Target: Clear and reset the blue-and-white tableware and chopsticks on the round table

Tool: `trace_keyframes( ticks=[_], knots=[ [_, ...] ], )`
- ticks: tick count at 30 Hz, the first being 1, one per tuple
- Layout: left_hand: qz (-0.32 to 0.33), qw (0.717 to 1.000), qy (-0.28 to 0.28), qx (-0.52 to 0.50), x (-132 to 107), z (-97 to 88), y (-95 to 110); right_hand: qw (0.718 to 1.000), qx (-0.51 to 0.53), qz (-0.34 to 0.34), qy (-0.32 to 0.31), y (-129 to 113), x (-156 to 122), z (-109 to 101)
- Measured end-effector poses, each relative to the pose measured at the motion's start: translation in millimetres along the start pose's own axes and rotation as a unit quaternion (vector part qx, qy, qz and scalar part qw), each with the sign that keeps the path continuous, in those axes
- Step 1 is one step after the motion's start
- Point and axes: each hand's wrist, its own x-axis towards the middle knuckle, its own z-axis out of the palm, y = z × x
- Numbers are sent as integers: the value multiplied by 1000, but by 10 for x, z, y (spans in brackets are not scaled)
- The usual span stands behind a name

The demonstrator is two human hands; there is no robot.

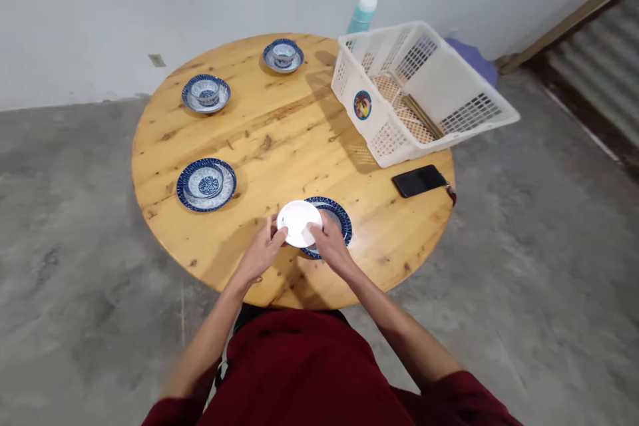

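Note:
A small white saucer (298, 216) is gripped at both sides, thumbs on top, by my left hand (268, 239) and my right hand (329, 237). It is held over the near part of the table and overlaps a blue-rimmed plate (344, 219) behind and below it. What lies on that plate is mostly hidden by the saucer and my right hand. To the left, another blue-rimmed plate (229, 200) bears a blue-and-white bowl (208, 183).
Farther back on the round wooden table (259, 140) are a plate with a bowl (205, 90) and another with a bowl (283, 54). A white plastic basket (394, 140) holding sticks stands at right, a phone (419, 181) in front, a turquoise bottle (361, 16) behind.

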Motion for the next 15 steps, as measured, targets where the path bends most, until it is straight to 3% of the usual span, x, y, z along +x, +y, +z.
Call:
trace_keyframes(
  ticks=[7,15],
  knots=[
    [31,999,8,16,909,-418,61,998,54,8,32,-209,833,279],
    [7,998,61,25,1987,-666,-28,997,50,45,46,-82,1971,495]
  ],
)
